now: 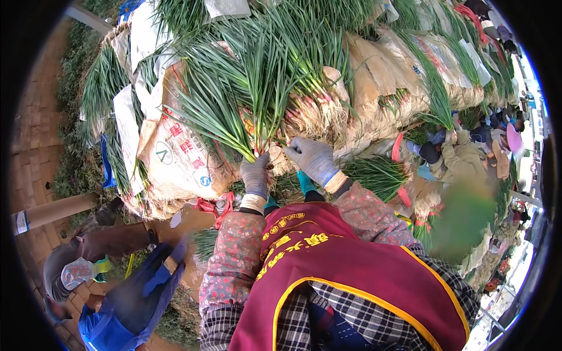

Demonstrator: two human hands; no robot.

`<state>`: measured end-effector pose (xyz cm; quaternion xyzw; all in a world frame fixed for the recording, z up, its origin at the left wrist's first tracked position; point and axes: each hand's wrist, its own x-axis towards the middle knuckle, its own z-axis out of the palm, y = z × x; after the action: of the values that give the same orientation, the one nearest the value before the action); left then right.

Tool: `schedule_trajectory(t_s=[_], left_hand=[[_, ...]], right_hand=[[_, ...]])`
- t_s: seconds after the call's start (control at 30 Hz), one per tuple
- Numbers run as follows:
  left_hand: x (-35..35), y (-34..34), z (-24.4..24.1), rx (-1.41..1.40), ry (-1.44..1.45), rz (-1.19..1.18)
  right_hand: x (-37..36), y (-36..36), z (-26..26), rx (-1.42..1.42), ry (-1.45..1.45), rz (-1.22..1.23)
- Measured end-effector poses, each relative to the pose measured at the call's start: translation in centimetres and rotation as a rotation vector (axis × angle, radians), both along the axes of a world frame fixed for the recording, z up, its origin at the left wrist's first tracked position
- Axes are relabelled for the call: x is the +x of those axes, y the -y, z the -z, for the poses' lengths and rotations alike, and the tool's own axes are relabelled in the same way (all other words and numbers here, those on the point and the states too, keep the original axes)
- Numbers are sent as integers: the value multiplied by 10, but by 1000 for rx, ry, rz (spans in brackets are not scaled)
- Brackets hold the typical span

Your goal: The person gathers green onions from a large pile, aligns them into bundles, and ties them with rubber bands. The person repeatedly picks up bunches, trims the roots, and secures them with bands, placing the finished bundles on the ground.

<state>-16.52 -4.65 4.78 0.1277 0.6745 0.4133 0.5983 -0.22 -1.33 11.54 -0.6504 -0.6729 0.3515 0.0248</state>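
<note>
My left hand (255, 175), in a grey work glove, is closed around the lower stems of a fanned bunch of green onions (259, 92), whose long leaves point away from me. Beside it on the right, my right hand (311, 157), gloved the same way, has its fingertips pinched together at a thin pale stem near the root ends. Just beyond both hands lies a pile of more green onions (314, 90) with pinkish bulbs and tangled pale roots. A printed woven sack (189, 153) is under the leaves on the left.
Sacks (382, 74) and stacked onion bundles run along the far side. A tied bundle (375, 177) lies by my right arm, with red ribbon (397, 147) nearby. One person in blue (131, 298) is at lower left, another in khaki (465, 160) at right. A pole (57, 213) juts in at left.
</note>
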Motion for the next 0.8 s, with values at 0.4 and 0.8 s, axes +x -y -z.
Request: schedule_trajectory(t_s=[0.4,0.8], left_hand=[[-3,11,1,205,110,-100],[-14,0,-12,-32,425,-338]], right_hand=[[-32,-78,5,54,42,-56],[23,15,33,-410,302,-755]])
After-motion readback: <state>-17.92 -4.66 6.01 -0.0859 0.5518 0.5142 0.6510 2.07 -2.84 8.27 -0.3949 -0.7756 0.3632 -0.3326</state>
